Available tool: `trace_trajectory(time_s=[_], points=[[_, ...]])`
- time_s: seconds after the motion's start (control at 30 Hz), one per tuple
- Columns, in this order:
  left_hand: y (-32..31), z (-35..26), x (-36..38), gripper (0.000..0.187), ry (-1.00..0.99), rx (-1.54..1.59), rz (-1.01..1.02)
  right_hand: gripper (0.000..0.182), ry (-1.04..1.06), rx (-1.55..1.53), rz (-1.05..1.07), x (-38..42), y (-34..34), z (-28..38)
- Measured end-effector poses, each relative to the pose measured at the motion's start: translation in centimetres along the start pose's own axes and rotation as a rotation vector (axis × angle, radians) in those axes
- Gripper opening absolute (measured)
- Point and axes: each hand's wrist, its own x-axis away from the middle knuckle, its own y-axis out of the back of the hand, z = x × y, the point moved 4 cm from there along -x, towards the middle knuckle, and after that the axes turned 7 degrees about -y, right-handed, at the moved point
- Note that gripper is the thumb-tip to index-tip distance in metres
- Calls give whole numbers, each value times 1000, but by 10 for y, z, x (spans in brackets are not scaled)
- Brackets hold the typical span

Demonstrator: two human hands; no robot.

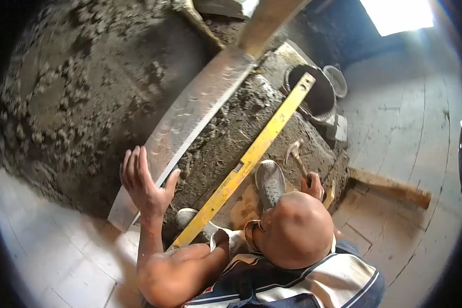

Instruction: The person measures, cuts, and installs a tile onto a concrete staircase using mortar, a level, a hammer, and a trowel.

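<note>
A long grey slab (192, 115) with a pale edge and curved streaks on its face lies along the mortar bed. My left hand (146, 182) rests on its near end, fingers stretched over the face and thumb at the pale edge. My right hand (313, 186) is closed round the wooden handle of a hammer (295, 153), its head pointing away over the mortar. Between my hands a yellow spirit level (241, 167) runs diagonally, its near end by my left arm and its far end at a dark bucket (318, 97).
Rough wet mortar (87, 87) spreads on the left. A wooden beam (269, 25) meets the slab's far end. Beside the bucket is a white container (335, 81). A wood offcut (392, 188) lies on pale floor tiles (395, 123) at right. Grey shoes (270, 182) stand near the level.
</note>
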Motion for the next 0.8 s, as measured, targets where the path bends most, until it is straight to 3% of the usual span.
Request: trace_trajectory(time_s=[0.03, 0.1, 0.2, 0.23, 0.3, 0.57, 0.8], points=[[2, -8, 4, 73, -73, 30, -49, 28, -167, -34, -15, -2, -2, -5], [-6, -22, 26, 62, -314, 65, -66, 28, -159, -3, -87, -9, -4, -10], [-14, -43, 41, 45, -449, 354, 105, 29, -129, 58, -146, -15, -14, -21], [-13, -44, 42, 45, -471, 363, 111, 29, -151, 54, -153, -16, -13, -23], [-23, -47, 50, 45, -443, 468, 346, 29, -93, 27, -94, -11, 3, -16], [-26, -28, 40, 53, -430, 467, 607, 24, -76, 102, -207, -29, 35, -51], [-28, -36, 29, 54, -461, 513, 832, 19, -249, 21, -305, 31, 76, -92]])
